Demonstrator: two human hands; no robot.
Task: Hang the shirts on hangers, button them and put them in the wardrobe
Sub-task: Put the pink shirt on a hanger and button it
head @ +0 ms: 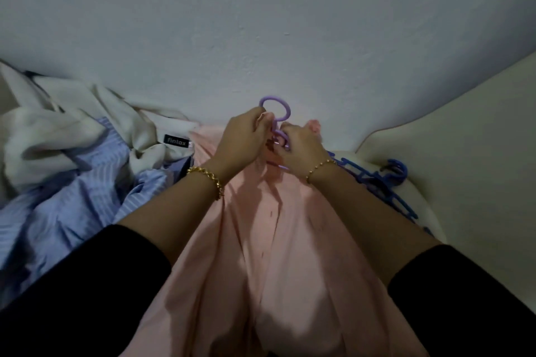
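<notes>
A pink shirt point(269, 240) lies spread lengthwise in front of me, collar at the far end. A purple hanger point(282, 109) sits inside it, with only its hook and neck showing above the collar. My left hand point(242, 138) pinches the left collar edge beside the hook. My right hand point(301, 143) grips the right collar edge against the hanger's neck. The two hands nearly touch at the top of the placket. The shirt front below them lies open with a row of buttonholes showing.
A blue striped shirt point(72, 197) and a white shirt point(58, 130) with a black label are heaped to the left. Blue hangers point(385, 185) lie on the cream surface point(464, 153) to the right. A pale wall point(261, 23) stands directly behind.
</notes>
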